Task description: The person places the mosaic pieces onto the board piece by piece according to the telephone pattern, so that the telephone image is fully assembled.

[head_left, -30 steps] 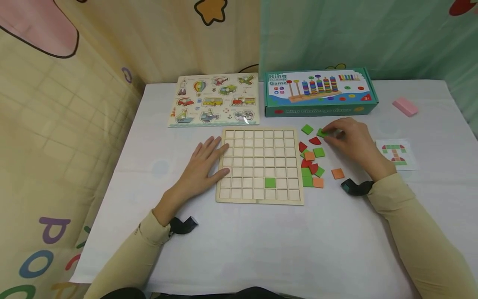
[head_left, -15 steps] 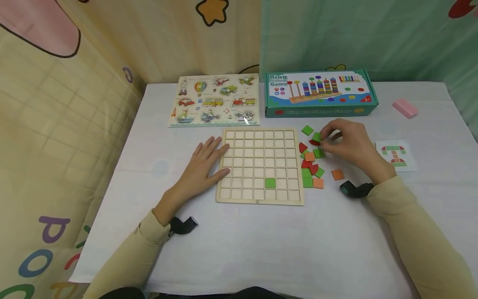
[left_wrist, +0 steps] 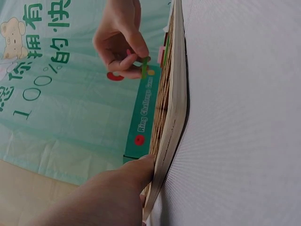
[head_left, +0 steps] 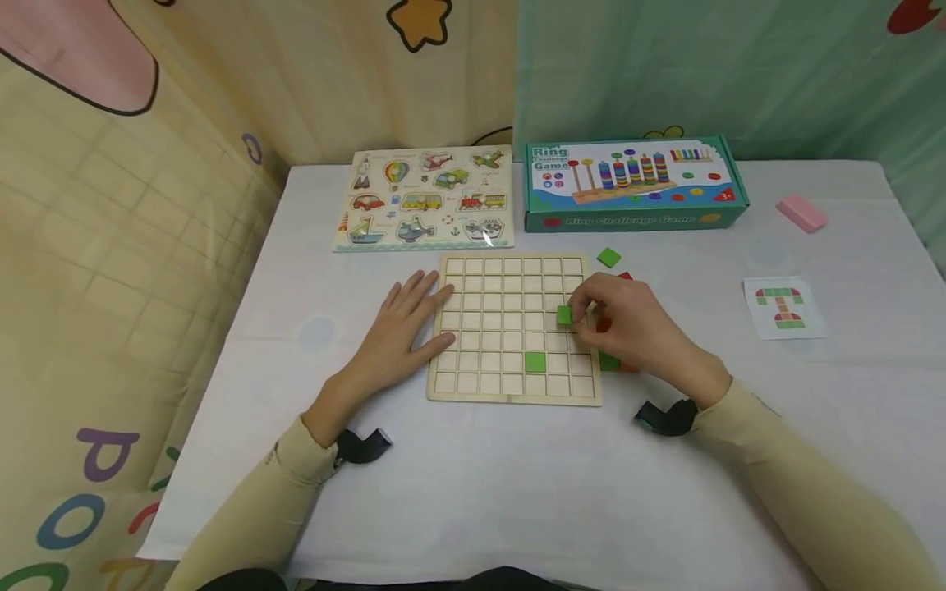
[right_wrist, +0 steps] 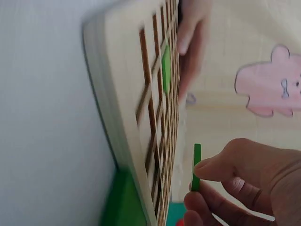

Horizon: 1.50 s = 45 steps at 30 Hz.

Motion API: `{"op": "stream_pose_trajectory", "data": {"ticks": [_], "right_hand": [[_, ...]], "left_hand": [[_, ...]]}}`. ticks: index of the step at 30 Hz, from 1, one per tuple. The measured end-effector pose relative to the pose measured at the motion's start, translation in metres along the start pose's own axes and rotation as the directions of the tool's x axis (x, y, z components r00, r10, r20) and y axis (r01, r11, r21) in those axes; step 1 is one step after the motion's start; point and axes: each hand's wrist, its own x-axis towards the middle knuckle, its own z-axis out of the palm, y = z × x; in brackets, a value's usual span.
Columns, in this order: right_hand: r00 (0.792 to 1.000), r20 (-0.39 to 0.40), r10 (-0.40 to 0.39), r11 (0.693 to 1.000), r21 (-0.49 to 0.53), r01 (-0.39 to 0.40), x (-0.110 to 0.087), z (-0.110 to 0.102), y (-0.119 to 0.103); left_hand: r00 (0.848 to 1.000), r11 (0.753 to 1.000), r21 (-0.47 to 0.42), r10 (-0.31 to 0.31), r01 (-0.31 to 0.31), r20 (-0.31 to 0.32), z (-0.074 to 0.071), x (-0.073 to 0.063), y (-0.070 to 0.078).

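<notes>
My right hand (head_left: 639,327) pinches a green square tile (head_left: 565,315) between thumb and fingers, above the right side of the wooden grid board (head_left: 510,400). In the right wrist view this green tile (right_wrist: 196,167) is edge-on and apart from the board. With fingers spread, my left hand (head_left: 395,335) rests on the board's left edge; its thumb (left_wrist: 143,167) shows there in the left wrist view. A second green square (head_left: 535,362) lies in a cell in the board's lower half. Loose tiles beside the board's right edge are mostly hidden by my right hand.
A single green tile (head_left: 609,257) lies beyond the pile. Behind the board are a vehicle picture puzzle (head_left: 424,199) and a green Ring Challenge Game box (head_left: 636,185). To the right lie a pattern card (head_left: 785,309) and a pink block (head_left: 802,213).
My right hand has picked up the green tile from the far side of the pile and carried it left and nearer, over the board. My left hand has stayed put.
</notes>
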Motion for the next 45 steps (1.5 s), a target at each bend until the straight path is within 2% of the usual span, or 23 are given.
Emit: {"op": "stream_pose_trajectory", "data": {"ticks": [12,23,37,42,45], "right_hand": [[0.997,0.042,-0.060,0.998,0.027,0.059,-0.005,0.045,-0.032],[0.992,0.028,-0.124,0.989,0.087,0.121,-0.010,0.058,-0.037],[0.988,0.048,-0.150,0.987,0.071,0.146,-0.009,0.053,-0.037],[0.990,-0.013,-0.141,0.988,0.064,0.141,-0.005,0.034,-0.028],[0.993,-0.059,-0.099,0.994,0.045,0.101,0.000,0.017,-0.015]], "left_hand": [[1.000,1.000,0.004,0.009,-0.009,-0.012,0.001,0.001,-0.001],[1.000,1.000,0.011,0.002,-0.002,0.000,0.002,0.002,-0.001],[1.000,1.000,0.000,0.002,-0.002,0.000,0.000,0.002,0.000],[1.000,1.000,0.001,0.003,-0.003,0.001,0.000,0.002,-0.001],[1.000,1.000,-0.001,0.005,-0.005,0.000,0.000,0.002,-0.001]]}}
